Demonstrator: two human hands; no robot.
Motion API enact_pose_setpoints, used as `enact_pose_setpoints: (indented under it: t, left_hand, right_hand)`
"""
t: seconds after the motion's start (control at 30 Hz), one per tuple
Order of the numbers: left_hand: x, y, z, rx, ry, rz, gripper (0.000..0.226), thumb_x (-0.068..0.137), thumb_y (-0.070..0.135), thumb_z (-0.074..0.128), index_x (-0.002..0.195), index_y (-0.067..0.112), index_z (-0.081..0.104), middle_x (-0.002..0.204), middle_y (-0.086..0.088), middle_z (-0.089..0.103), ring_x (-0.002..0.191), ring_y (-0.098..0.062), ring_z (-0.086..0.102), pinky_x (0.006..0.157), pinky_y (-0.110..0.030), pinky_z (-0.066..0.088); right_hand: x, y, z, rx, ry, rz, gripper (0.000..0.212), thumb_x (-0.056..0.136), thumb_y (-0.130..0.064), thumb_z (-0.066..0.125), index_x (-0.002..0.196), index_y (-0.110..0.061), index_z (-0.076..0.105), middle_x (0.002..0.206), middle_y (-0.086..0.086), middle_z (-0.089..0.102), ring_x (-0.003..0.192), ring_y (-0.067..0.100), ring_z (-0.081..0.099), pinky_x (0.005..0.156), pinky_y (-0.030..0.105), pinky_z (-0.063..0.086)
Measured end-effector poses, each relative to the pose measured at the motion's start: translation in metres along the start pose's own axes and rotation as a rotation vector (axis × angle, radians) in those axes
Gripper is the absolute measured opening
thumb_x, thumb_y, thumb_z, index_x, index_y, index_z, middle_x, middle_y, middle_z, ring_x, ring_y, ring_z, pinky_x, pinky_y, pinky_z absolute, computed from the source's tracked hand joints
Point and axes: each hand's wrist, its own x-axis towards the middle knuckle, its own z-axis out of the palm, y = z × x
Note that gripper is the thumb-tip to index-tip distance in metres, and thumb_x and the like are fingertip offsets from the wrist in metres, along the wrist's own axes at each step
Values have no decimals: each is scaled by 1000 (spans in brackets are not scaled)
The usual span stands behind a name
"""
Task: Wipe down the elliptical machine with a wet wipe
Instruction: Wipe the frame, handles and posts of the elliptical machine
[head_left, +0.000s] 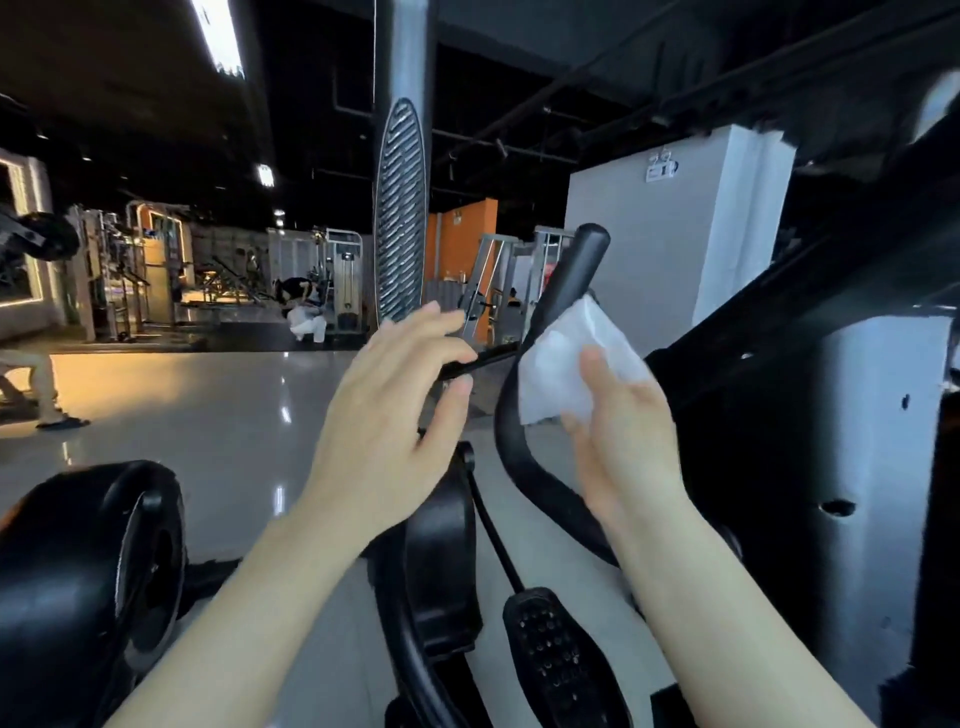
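Elliptical machine (810, 415): dark frame to the right, silver upright ahead, pedals low.
Handlebar (563, 283): black curved grip, rising between the hands; the surface being wiped.
Left hand (387, 415): fingers spread, loose, holding nothing; appears to hover near a thin bar.
Right hand (621, 431): thumb and fingers pinching the wipe.
Wet wipe (569, 356): white, bunched, pressed to the handlebar. Advice: wrap it round the grip, slide along its length, firm pressure, refold as soiled.

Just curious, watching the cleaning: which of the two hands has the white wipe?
The right hand holds the wet wipe, pressing it against the curved black handlebar. The left hand is open, its fingers straight and holding nothing.
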Motion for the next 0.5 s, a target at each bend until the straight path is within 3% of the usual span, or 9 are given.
enact_pose_setpoints:
  t: [0.07, 0.1, 0.17, 0.27, 0.37, 0.43, 0.5]
  left_hand:
    - [34, -23, -4, 262, -47, 201, 38, 100, 35, 38, 122, 16, 63, 146, -1, 48, 143, -14, 28, 123, -38, 1]
    - [51, -33, -7, 361, -95, 264, 44, 101, 40, 34, 127, 17, 62, 149, -3, 45, 146, -18, 25, 122, -45, -2]
    - [80, -48, -11, 484, -172, 335, 53, 102, 48, 25, 137, 20, 54, 154, -3, 37, 148, -21, 19, 121, -52, -3]
    - [96, -60, -10, 492, -184, 403, 58, 102, 53, 17, 145, 24, 44, 157, -3, 31, 150, -21, 13, 120, -52, -4]
    - [97, -66, -8, 405, -150, 438, 59, 102, 54, 15, 148, 24, 37, 158, -1, 28, 150, -22, 10, 119, -47, -11]
    - [99, -67, -7, 375, -125, 448, 59, 102, 54, 15, 148, 24, 38, 158, -1, 29, 150, -23, 11, 119, -46, -12]
    - [101, -69, -5, 359, -110, 467, 59, 102, 54, 17, 148, 23, 39, 157, -2, 31, 149, -24, 13, 119, -45, -13]
  right_hand:
    - [35, -16, 13, -477, 83, -682, 41, 97, 3, 43, 124, -23, 60, 119, -13, 65, 119, 2, 54, 107, 26, 41]
    - [60, -18, 16, -747, 70, -975, 52, 89, 15, 43, 125, -19, 61, 128, -5, 61, 128, 9, 46, 116, 33, 29]
    - [118, -15, 12, -1167, 36, -1292, 59, 73, 26, 47, 122, -3, 63, 132, 13, 59, 131, 27, 40, 118, 39, 19]
    - [164, 4, 1, -1410, -31, -1152, 54, 71, 23, 56, 119, -2, 64, 129, 13, 61, 131, 33, 44, 116, 42, 26]
    - [176, 14, -11, -1426, -85, -1151, 42, 78, 18, 59, 115, -1, 64, 124, 11, 64, 132, 30, 43, 120, 36, 16]
    - [167, 16, -12, -1480, -178, -1183, 35, 81, 12, 49, 109, 1, 66, 117, 13, 67, 128, 29, 47, 119, 35, 14]
    - [149, 39, -13, -1564, -323, -1201, 41, 77, 3, 35, 101, 1, 69, 112, 13, 69, 122, 28, 54, 117, 38, 18]
